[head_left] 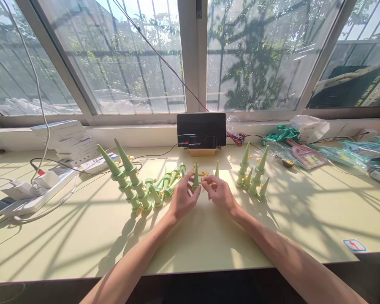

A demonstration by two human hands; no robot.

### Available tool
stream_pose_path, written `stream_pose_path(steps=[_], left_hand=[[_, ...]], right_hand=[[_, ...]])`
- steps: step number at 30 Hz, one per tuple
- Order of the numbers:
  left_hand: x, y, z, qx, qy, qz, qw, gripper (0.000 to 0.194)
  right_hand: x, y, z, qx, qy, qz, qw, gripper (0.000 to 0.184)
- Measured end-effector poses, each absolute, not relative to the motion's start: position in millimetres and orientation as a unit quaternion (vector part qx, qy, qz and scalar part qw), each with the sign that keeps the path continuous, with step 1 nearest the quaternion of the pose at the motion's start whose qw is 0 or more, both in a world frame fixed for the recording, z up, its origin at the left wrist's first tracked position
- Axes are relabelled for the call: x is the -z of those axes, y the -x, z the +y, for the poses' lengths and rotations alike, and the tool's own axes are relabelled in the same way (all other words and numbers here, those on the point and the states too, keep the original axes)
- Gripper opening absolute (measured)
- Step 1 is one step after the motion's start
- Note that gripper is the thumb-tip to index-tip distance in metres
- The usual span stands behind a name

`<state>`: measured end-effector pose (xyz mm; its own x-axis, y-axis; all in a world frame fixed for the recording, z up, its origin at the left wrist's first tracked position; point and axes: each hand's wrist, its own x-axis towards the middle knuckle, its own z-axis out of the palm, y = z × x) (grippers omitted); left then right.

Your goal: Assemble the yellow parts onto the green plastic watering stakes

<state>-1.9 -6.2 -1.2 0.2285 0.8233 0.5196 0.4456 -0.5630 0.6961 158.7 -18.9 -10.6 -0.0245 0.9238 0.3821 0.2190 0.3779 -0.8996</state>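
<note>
Between the thumb and fingers of my left hand [183,199] stands a green cone-shaped piece [195,176], point up. My right hand [222,195] is just to its right, fingertips pinched together; whatever they hold is too small to make out. Behind the right hand rises another green cone [217,168]. Small tan pieces [202,173] lie just beyond both hands. To the left are tall stacked green spires [123,183] and loose green pieces [167,179]. A second group of green spires [255,177] stands to the right.
A black tablet [201,128] with a phone before it rests on a small stand near the window. White boxes [65,141] and a power strip [39,198] with cables occupy the left side. Plastic bags [307,154] and a yellow-black tool [286,163] lie at the right.
</note>
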Motion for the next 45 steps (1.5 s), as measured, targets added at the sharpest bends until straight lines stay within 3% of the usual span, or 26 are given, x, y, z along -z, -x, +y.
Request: stream_pose_path(steps=[13, 25, 45], left_hand=[[3.3, 3.5, -5.0, -0.455, -0.761, 0.413, 0.209, 0.045], [1.0, 2.1, -6.2, -0.458, -0.761, 0.415, 0.199, 0.044], [1.1, 2.6, -5.4, -0.456, -0.758, 0.412, 0.219, 0.041]], right_hand=[[11.0, -158.4, -18.3, -0.329, 0.457, -0.640, 0.523, 0.033], [8.2, -158.7, -19.8, -0.341, 0.446, -0.633, 0.534, 0.023], [4.5, -159.1, -21.9, -0.324, 0.457, -0.635, 0.533, 0.024]])
